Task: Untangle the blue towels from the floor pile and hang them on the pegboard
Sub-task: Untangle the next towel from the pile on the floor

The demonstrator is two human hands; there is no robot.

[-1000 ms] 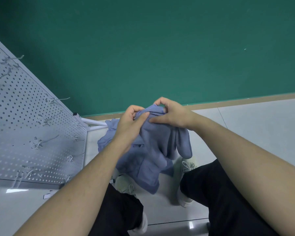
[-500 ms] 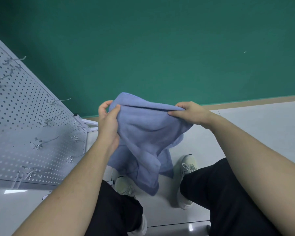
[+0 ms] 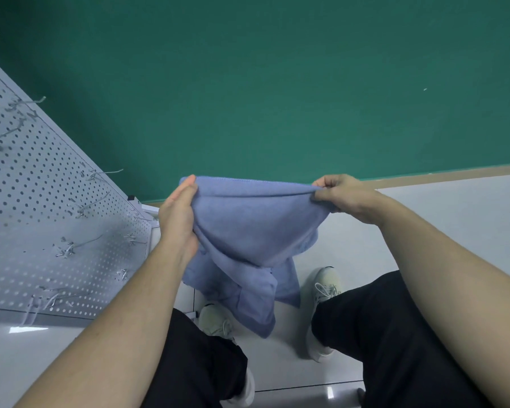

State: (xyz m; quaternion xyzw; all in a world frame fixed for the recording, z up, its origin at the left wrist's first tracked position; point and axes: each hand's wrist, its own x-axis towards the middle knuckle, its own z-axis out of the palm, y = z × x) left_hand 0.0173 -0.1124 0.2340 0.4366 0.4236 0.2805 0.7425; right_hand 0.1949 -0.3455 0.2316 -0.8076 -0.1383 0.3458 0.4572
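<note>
I hold a blue towel (image 3: 253, 228) stretched out in front of me, above the floor. My left hand (image 3: 178, 214) pinches its upper left corner. My right hand (image 3: 340, 192) grips the upper right corner with curled fingers. The top edge runs taut between both hands and the rest hangs down in folds toward my feet. More blue cloth (image 3: 286, 284) shows behind the hanging part; whether it is the same towel or another one is unclear. The white pegboard (image 3: 42, 219) with metal hooks (image 3: 80, 245) stands at my left.
A green wall (image 3: 277, 83) rises ahead with a tan baseboard (image 3: 454, 175) below it. The floor (image 3: 468, 219) is pale grey tile. My white shoes (image 3: 321, 290) and dark trouser legs are below the towel. The pegboard's white foot (image 3: 147, 209) sticks out near the wall.
My hands have moved apart, from bunched together on the towel to wide apart, spreading its top edge taut. The towel has opened out from a crumpled bundle.
</note>
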